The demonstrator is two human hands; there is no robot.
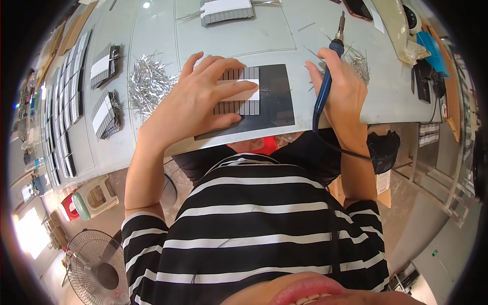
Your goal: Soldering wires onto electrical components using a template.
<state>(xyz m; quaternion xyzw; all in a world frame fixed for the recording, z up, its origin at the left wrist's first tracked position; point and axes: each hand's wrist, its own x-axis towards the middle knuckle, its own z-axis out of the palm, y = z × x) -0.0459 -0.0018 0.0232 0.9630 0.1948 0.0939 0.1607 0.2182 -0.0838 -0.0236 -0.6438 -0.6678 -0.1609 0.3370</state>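
A row of narrow grey pieces with a white strip across it (249,108) lies on a black mat (279,96) in front of me. My left hand (203,91) rests over its left part with fingers spread, the index fingertip on the white strip and the thumb by the near edge. My right hand (345,91) holds a blue soldering iron (323,94), its metal tip pointing away from me and its cord hanging down past my wrist. Loose thin metal wires (358,63) lie behind the right hand. A bigger heap of silvery cut leads (147,79) sits beside my left hand.
Another grey bundle with a white strip (227,15) lies at the far side. Two stacks (104,66) and long rows of grey pieces (63,101) stand at left. A phone (358,9) and a blue device (432,53) are at far right. A fan (99,269) stands below left.
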